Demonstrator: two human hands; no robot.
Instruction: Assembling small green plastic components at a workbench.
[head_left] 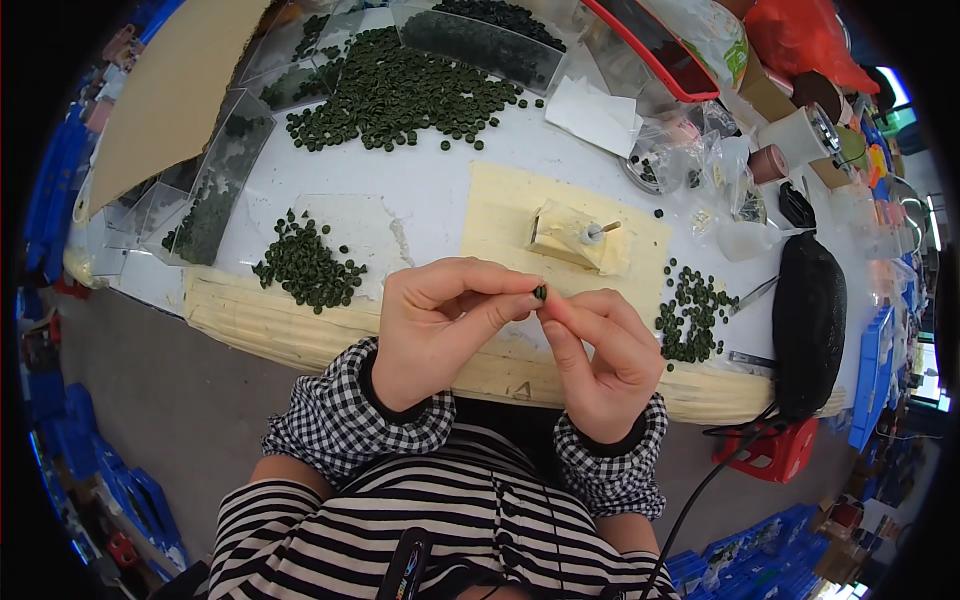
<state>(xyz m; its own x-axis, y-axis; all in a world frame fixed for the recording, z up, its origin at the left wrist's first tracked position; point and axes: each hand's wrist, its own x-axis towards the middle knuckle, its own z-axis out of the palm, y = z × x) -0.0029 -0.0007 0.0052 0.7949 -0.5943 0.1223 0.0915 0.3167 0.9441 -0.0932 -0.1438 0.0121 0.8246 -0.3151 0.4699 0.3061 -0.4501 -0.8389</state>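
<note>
While your left hand and right hand pinch a dark-green disc nearer you than the pin-topped block, keep the pressure light and even.

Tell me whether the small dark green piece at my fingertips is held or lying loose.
Held: fingertips of the left hand pinch the small dark green piece, and those of the right hand meet it.
</note>
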